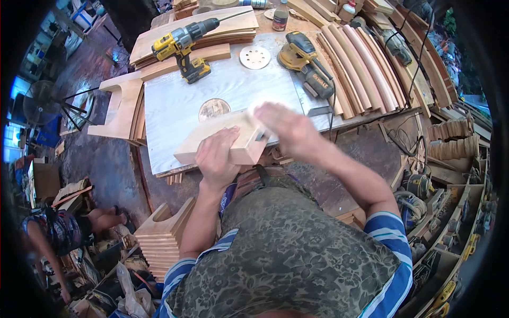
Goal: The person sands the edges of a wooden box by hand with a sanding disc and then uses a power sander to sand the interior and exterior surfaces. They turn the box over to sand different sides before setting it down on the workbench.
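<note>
My left hand [218, 152] is closed over the near edge of a thick pale wooden board [204, 139], steadying it at the front of the worktable. At the board's right end my right hand [289, 127], blurred by motion, is closed on a whitish piece that looks like a sanding disc [254, 108]. A dark slot or notch [260, 136] shows in the board's end face, close below the right hand. Just behind the board lies a round brown disc [214, 109], partly covered by it.
On the worktable [169, 106] are a yellow drill [185, 45], an orbital sander [305, 61], a perforated sanding disc [255, 57], a small bottle [280, 17] and curved wooden strips [360, 69]. Cut boards [164, 233] are stacked at lower left. Another person [58, 233] is at far left.
</note>
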The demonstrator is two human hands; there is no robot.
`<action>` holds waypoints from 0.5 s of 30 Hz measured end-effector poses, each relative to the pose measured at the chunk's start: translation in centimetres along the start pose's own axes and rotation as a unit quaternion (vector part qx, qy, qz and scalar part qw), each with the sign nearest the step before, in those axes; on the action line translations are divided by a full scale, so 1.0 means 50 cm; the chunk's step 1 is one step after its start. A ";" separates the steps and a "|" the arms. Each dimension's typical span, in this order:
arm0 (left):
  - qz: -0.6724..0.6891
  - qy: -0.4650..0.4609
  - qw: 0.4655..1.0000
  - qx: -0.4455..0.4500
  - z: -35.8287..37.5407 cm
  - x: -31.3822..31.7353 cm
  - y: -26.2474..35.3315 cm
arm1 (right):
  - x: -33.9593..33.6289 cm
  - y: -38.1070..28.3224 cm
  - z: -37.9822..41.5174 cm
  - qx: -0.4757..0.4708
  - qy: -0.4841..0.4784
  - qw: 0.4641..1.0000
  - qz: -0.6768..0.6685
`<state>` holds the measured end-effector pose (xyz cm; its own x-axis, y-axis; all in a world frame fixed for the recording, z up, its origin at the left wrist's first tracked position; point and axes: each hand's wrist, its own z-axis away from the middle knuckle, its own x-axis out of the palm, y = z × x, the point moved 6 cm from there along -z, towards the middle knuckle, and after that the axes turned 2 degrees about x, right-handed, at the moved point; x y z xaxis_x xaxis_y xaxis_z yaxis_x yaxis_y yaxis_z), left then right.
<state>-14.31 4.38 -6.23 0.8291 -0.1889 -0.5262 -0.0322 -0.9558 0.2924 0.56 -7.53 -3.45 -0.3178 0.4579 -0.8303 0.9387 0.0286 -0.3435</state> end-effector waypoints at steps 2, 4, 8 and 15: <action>-0.003 0.004 1.000 -0.024 0.007 -0.001 -0.001 | -0.001 -0.083 0.009 -0.077 0.057 0.995 -0.022; -0.016 0.004 0.999 -0.045 0.008 -0.007 -0.010 | -0.016 -0.066 -0.015 -0.054 0.011 0.997 -0.055; 0.012 -0.005 1.000 0.002 0.000 -0.003 0.006 | 0.014 0.031 -0.009 0.005 -0.015 0.999 -0.029; 0.005 -0.010 1.000 0.016 -0.006 -0.009 0.004 | 0.028 0.077 -0.008 0.027 0.010 0.999 0.028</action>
<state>-14.50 4.32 -5.68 0.8177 -0.2029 -0.5387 -0.0585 -0.9603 0.2728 3.80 -6.43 -5.75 -0.2611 0.4758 -0.8399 0.9465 -0.0449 -0.3197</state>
